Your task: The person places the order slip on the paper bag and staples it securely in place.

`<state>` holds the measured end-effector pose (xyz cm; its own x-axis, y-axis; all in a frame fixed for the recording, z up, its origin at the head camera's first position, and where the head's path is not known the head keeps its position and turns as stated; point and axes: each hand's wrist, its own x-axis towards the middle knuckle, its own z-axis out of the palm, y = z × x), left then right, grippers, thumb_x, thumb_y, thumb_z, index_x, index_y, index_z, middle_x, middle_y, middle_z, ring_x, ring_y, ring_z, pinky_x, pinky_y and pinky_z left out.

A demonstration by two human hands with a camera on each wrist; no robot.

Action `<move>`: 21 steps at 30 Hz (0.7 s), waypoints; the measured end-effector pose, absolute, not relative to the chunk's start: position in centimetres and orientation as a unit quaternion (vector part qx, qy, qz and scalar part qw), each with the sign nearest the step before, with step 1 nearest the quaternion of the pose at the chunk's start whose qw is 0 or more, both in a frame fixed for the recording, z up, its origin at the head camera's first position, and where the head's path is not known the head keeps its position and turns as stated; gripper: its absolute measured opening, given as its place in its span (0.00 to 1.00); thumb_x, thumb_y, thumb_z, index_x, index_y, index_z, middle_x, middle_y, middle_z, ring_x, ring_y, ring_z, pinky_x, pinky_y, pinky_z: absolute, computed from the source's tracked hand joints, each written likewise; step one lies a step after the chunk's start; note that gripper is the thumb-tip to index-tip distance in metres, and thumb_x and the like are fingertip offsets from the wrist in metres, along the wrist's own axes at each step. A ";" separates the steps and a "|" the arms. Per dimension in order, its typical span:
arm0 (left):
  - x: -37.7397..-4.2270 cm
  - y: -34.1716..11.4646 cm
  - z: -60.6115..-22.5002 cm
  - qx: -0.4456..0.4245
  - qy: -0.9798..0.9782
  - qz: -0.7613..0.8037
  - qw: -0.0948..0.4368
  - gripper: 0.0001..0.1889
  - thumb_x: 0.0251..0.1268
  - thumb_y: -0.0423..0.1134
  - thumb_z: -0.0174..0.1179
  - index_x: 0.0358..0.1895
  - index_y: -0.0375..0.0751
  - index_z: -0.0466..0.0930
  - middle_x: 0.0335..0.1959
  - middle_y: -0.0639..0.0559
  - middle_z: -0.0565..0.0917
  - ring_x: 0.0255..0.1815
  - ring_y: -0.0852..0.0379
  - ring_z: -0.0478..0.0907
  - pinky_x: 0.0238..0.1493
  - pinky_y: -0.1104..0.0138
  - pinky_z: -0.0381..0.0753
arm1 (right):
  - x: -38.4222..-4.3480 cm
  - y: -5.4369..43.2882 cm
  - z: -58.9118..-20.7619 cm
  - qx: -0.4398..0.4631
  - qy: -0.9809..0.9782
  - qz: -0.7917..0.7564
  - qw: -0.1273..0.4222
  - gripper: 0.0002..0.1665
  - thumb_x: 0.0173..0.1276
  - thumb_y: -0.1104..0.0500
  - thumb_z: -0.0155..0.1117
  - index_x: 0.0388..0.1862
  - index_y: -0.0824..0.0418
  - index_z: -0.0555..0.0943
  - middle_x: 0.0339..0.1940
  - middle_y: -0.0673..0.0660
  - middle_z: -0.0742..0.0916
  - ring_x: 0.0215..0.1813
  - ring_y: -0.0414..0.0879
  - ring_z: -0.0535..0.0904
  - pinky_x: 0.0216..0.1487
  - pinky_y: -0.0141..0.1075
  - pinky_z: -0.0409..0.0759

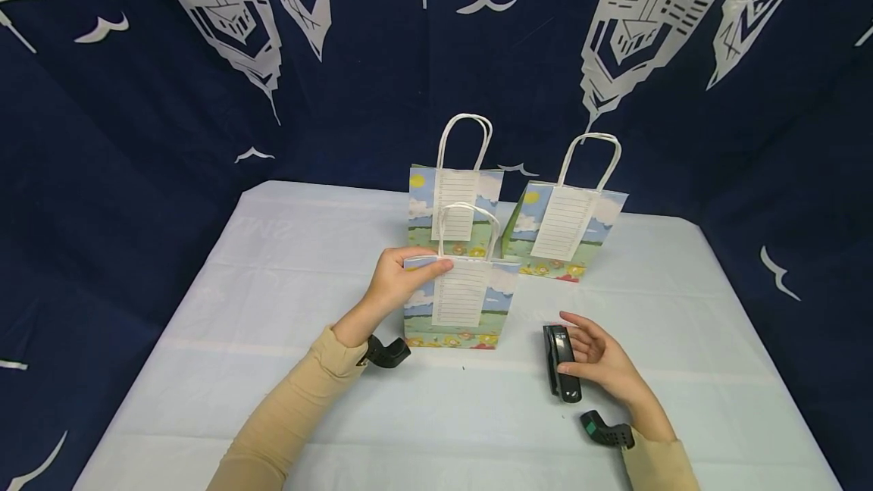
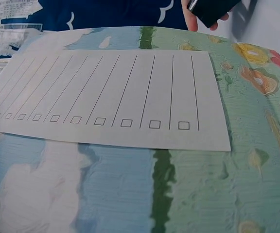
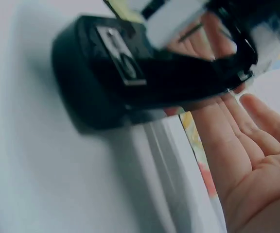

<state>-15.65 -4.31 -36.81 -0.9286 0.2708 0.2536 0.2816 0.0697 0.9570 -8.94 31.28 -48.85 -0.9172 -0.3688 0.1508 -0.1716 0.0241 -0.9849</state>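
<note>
In the head view, my left hand (image 1: 402, 279) pinches the top left of the front paper bag (image 1: 501, 309), thumb over its front and fingers behind. The bag stands upright and has a landscape print and white cord handles. A lined white paper slip (image 1: 458, 301) lies against its front; the left wrist view shows the slip (image 2: 106, 97) close up, with a row of small checkboxes. Right of the bag, my right hand (image 1: 607, 362) holds a black stapler (image 1: 562, 370), its thumb on the near side. The stapler (image 3: 154, 82) shows large and blurred in the right wrist view.
Behind stand two matching bags, the back left bag (image 1: 419, 207) and the back right bag (image 1: 607, 211), each with a lined slip on its front. A white cloth covers the table (image 1: 293, 264). Dark blue printed fabric (image 1: 382, 97) hangs behind.
</note>
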 end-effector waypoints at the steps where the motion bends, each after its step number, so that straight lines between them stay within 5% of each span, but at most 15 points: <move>1: -15.6 -4.3 -36.8 -0.189 -0.732 -0.655 0.004 0.10 0.55 0.30 0.67 0.39 0.25 0.84 0.40 0.37 0.84 0.44 0.47 0.80 0.45 0.61 0.80 | -9.0 31.2 -48.7 -0.178 0.722 -0.665 0.074 0.46 0.51 0.79 0.67 0.68 0.76 0.57 0.54 0.51 0.78 0.53 0.36 0.76 0.51 0.27 0.76; 11: -15.7 -4.4 -36.8 -0.195 -0.731 -0.653 0.008 0.11 0.56 0.30 0.66 0.40 0.25 0.83 0.39 0.36 0.84 0.44 0.45 0.80 0.45 0.61 0.80 | -10.7 29.6 -46.5 -0.204 0.709 -0.667 0.102 0.43 0.51 0.78 0.67 0.65 0.78 0.60 0.58 0.48 0.78 0.55 0.39 0.77 0.50 0.32 0.78; 21: -15.7 -4.4 -36.9 -0.194 -0.729 -0.656 0.001 0.10 0.56 0.30 0.66 0.40 0.26 0.84 0.41 0.37 0.84 0.42 0.48 0.80 0.45 0.61 0.80 | -12.6 27.7 -42.8 -0.276 0.667 -0.689 0.072 0.37 0.51 0.81 0.65 0.61 0.69 0.67 0.53 0.52 0.82 0.52 0.43 0.79 0.50 0.32 0.78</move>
<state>-15.73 -4.38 -36.85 -0.9244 0.2816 0.2573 0.2852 0.0626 0.9564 -12.55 27.73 -42.83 -0.8376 -0.4664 0.2843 -0.2688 -0.1011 -0.9579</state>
